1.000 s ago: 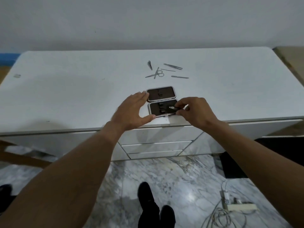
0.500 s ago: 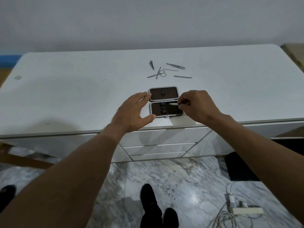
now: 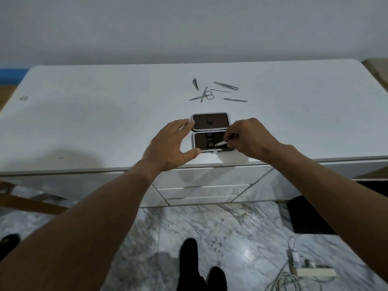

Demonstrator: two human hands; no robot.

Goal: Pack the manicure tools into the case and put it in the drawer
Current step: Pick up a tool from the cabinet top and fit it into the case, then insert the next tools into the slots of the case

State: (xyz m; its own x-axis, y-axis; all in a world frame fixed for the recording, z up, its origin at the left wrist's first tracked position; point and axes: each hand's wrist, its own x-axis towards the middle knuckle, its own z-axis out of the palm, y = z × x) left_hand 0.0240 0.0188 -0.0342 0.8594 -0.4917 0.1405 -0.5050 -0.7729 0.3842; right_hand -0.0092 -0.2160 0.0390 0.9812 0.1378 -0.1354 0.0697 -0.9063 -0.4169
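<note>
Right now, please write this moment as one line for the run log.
case: open on desk | left hand: steadies case | right hand: holds small tool over near half | loose tools: behind case

Open case near the front edge of the tabletop, loose tools behind it

The open dark-lined manicure case with pale rim [image 3: 210,131] lies on the white tabletop [image 3: 84,114], near its front edge, one half behind the other. The left hand [image 3: 168,145] is at the left side of the case, the right hand [image 3: 249,137] at its right side, with a small metal tool [image 3: 220,143] over the near half. Behind the case lie the small metal scissors [image 3: 204,96], the metal tweezers [image 3: 226,85] to their right, and the flat metal nail file [image 3: 235,99] before the tweezers. The white drawers [image 3: 201,185] are below the front edge.
</note>
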